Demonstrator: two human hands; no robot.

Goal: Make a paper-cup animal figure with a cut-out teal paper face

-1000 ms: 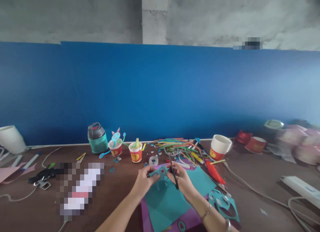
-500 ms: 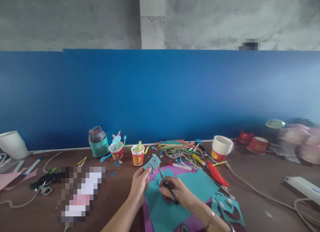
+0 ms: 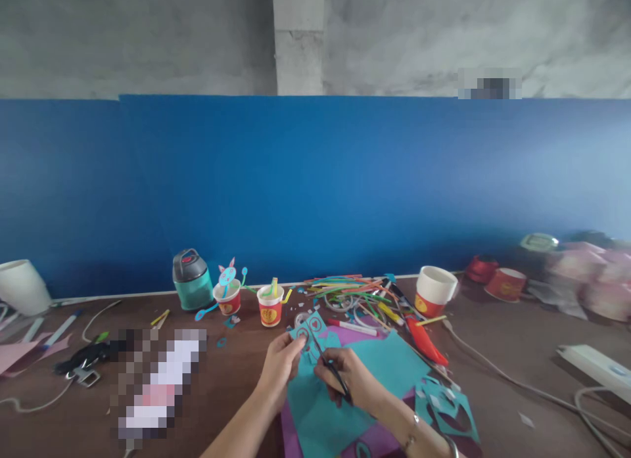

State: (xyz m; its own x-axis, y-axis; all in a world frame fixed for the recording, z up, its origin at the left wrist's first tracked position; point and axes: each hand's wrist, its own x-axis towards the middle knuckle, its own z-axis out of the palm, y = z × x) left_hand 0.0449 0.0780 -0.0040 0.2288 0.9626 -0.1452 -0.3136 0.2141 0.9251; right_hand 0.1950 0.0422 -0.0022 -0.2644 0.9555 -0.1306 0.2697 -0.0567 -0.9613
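My left hand (image 3: 282, 365) pinches a small turquoise paper piece (image 3: 316, 322) by its lower left corner. Two circles with red hearts are drawn on it. My right hand (image 3: 348, 377) grips dark-handled scissors (image 3: 337, 379), whose blades point up and left and meet the paper between the two circles. Beneath both hands lie a turquoise sheet (image 3: 340, 415) and a purple sheet (image 3: 290, 438), with small turquoise offcuts near the scissors. A turquoise scrap with cut-out holes (image 3: 466, 412) sits to the right of my right hand.
Behind my hands stand a red-and-white paper cup (image 3: 270, 311), another cup with a cat-faced paper figure (image 3: 228, 276) and a teal canister (image 3: 192, 284). Right of them are a pile of coloured straws (image 3: 340, 287), a red marker (image 3: 352, 327) and stacked cups (image 3: 434, 290). A cable (image 3: 503, 366) crosses the right side.
My left hand and the paper have shifted right and slightly down, and the paper has turned against the scissor blades. My right hand stays in nearly the same place.
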